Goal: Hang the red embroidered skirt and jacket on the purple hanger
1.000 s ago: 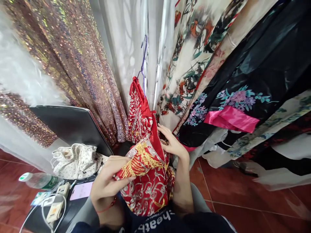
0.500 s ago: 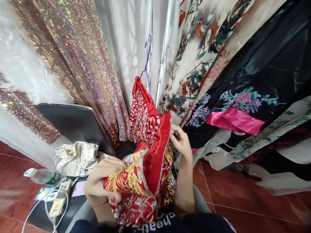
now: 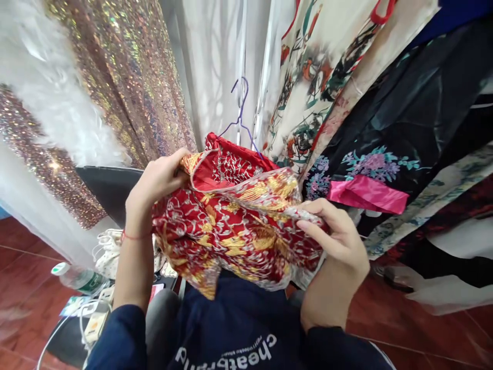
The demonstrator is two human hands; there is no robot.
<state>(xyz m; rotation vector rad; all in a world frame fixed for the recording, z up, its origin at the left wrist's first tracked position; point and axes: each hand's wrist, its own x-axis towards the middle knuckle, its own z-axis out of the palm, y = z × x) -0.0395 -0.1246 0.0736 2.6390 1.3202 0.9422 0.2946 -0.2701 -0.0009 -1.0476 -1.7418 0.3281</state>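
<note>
Both hands are engaged on one item. The garment (image 3: 227, 221), red with gold and silver embroidery, is stretched between them above the lap. The left hand (image 3: 156, 180) is closed, fingers curled over the upper edge, with thumb and fingers gripping the cloth. The right hand (image 3: 341, 234) is partly closed: thumb and forefinger pinch a silver-trimmed edge.

Change noted over the last half second: the left hand has risen from low near the lap to the garment's upper corner, and the right hand has moved outward. The garment has turned from a sideways, gaping position to lie broadside. The red lining (image 3: 204, 177), widely exposed before, now shows only at the opening just inside the left hand. In effect, the embroidered face is now spread for view, though its lower part remains creased and bunched.

Beyond the hands, and between them, a red piece (image 3: 239, 169) with silver pattern hangs from a purple hanger (image 3: 241, 115); whether it joins the garment cannot be determined. The hanger now shows broader than before. Below and outside the left forearm stand a bottle (image 3: 79, 277) and, partly hidden, a pale bag (image 3: 107, 252). Beyond the right hand is a pink strip (image 3: 370, 194).
</note>
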